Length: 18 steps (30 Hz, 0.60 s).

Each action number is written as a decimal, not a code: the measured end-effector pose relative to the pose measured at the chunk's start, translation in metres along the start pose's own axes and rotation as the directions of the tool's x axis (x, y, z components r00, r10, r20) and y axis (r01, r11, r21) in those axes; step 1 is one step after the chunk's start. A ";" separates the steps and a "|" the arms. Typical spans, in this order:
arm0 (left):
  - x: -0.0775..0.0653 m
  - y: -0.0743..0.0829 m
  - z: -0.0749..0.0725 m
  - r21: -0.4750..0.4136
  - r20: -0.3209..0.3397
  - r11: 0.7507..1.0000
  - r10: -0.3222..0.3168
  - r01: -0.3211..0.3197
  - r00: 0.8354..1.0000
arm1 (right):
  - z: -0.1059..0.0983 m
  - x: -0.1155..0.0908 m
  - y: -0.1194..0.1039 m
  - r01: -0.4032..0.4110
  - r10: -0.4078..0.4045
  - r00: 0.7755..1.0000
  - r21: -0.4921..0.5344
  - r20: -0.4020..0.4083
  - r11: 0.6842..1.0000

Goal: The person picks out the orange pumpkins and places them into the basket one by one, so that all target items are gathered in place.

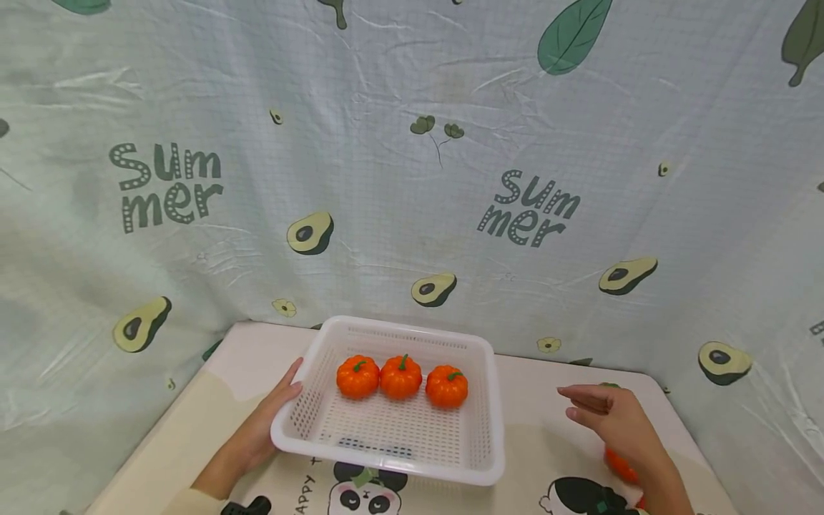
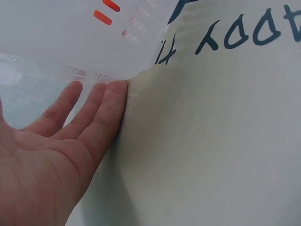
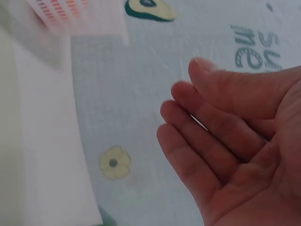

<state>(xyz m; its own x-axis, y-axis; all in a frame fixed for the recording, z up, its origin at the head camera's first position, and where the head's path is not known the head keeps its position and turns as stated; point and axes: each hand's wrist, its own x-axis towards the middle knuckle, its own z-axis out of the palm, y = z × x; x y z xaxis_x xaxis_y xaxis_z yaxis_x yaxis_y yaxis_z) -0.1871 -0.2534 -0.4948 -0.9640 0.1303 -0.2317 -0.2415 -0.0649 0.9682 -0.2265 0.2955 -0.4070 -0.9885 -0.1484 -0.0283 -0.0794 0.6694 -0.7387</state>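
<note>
A white plastic basket (image 1: 394, 468) with slotted walls stands on the table. Three small orange pumpkins (image 1: 401, 377) with green stems sit in a row along its far half. My left hand (image 1: 265, 427) is at the basket's left side; in the left wrist view its straight fingertips (image 2: 116, 89) touch the lower wall. To the right of the basket, my right hand (image 1: 618, 422) is raised over the table with nothing in it, its fingers gently bent and thumb apart. Beneath it shows another orange pumpkin (image 1: 619, 465), mostly hidden by the hand and forearm.
The table wears a pale cover (image 1: 534, 400) printed with panda figures and letters. Behind it and along both sides hangs a light curtain (image 1: 386, 200) with avocado and leaf prints, close to the table's far edge. A bit of green shows behind the right hand.
</note>
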 end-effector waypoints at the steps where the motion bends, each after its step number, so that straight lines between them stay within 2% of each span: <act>1: 0.000 0.000 0.000 -0.001 0.000 1.000 -0.001 0.001 1.000 | -0.003 -0.002 0.003 -0.018 0.018 1.000 -0.008 0.002 1.000; 4: 0.000 0.000 0.000 0.003 -0.001 1.000 -0.003 0.003 1.000 | -0.010 -0.007 0.012 -0.072 0.072 0.997 -0.017 0.002 0.997; 7: 0.000 0.000 0.000 0.007 -0.005 1.000 -0.003 0.003 1.000 | -0.018 -0.012 0.020 -0.086 0.086 0.996 0.002 0.017 0.996; 12: 0.001 0.000 0.001 0.001 0.003 1.000 -0.004 0.004 1.000 | -0.042 -0.019 0.035 -0.097 0.093 0.991 0.039 0.098 0.994; 15: 0.001 -0.001 0.001 0.000 0.017 1.000 0.002 -0.002 1.000 | -0.058 -0.024 0.046 -0.082 0.079 0.987 0.017 0.141 0.996; 18: 0.001 0.001 0.001 -0.002 0.016 1.000 0.002 -0.002 1.000 | -0.068 -0.029 0.054 -0.104 0.101 0.981 0.012 0.163 0.994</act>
<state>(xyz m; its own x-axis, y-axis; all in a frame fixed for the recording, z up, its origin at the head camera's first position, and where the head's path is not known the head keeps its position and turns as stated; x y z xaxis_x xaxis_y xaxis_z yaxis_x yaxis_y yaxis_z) -0.1881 -0.2522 -0.4942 -0.9626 0.1458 -0.2284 -0.2400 -0.0674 0.9684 -0.2109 0.3852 -0.4001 -0.9573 -0.1964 -0.2121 0.0259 0.6724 -0.7397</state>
